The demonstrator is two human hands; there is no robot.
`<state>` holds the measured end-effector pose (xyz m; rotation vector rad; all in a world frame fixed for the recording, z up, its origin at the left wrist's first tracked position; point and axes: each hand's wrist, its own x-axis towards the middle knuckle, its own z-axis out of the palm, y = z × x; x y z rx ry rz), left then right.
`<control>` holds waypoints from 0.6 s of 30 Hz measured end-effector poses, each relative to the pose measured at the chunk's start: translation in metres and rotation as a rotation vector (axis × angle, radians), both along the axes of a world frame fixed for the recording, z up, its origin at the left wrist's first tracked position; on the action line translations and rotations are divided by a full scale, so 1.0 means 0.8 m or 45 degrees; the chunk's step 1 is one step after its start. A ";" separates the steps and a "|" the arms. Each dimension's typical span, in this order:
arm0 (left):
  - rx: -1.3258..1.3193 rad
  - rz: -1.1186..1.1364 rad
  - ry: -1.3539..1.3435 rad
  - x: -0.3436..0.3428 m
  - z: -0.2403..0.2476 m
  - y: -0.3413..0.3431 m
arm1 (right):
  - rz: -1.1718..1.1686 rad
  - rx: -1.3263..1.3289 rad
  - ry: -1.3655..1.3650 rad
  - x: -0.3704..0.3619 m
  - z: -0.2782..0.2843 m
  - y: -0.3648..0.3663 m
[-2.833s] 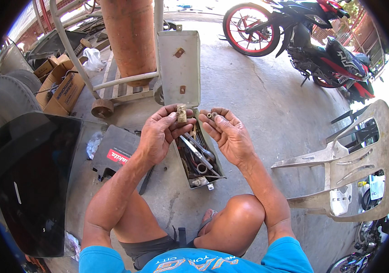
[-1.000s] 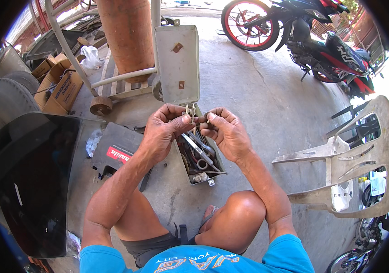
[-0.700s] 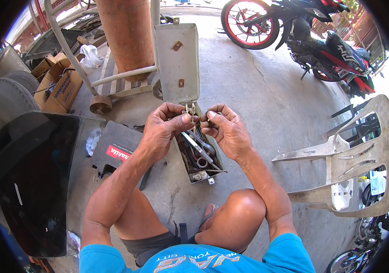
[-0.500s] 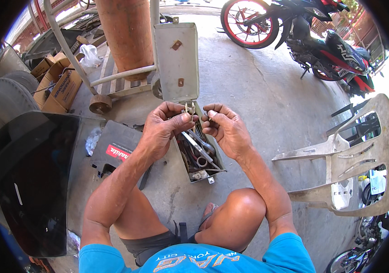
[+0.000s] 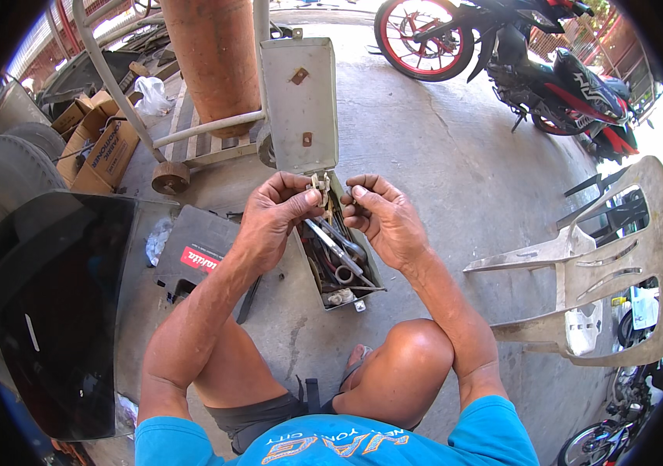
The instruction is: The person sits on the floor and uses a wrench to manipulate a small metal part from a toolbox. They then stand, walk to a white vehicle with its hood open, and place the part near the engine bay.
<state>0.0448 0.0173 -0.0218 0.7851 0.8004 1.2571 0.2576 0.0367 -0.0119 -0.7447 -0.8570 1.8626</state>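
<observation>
Between its thumb and fingers my left hand [image 5: 279,208] grips a small metal part [image 5: 321,189], brass and grey in colour, whose exact kind I cannot tell. Close by on the right, my right hand [image 5: 382,211] pinches its thumb against the forefinger. Something tiny and dark may be between them, too small to name. Both hands hover over a narrow grey metal toolbox [image 5: 379,277], its lid [image 5: 298,109] swung back on the far side. Inside lie wrenches [image 5: 339,247], a ring-shaped piece [image 5: 343,275] and other tools, partly hidden by my hands.
A dark tool case [image 5: 199,233] lies left of the toolbox, beside a black glossy panel [image 5: 56,311]. Beyond stands a cart [image 5: 207,130] carrying an orange cylinder [image 5: 211,66]. On the right a plastic chair [image 5: 603,268] lies tipped over; a red-black motorcycle [image 5: 518,70] stands behind.
The metal part in my left hand has turned slightly and shows more of its face. My right hand has shifted very little, its fingertips still pinched.
</observation>
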 end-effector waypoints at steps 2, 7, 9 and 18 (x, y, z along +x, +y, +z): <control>0.016 0.001 -0.026 0.001 0.000 0.001 | -0.006 0.010 0.000 0.001 -0.001 0.000; 0.026 0.008 -0.016 0.001 0.002 0.001 | -0.024 -0.030 0.013 -0.001 0.004 -0.002; 0.030 0.001 -0.024 0.001 0.003 0.001 | -0.045 -0.046 0.007 -0.002 0.007 -0.004; 0.022 0.008 -0.010 -0.001 0.002 0.002 | -0.025 -0.028 -0.002 -0.003 0.010 -0.005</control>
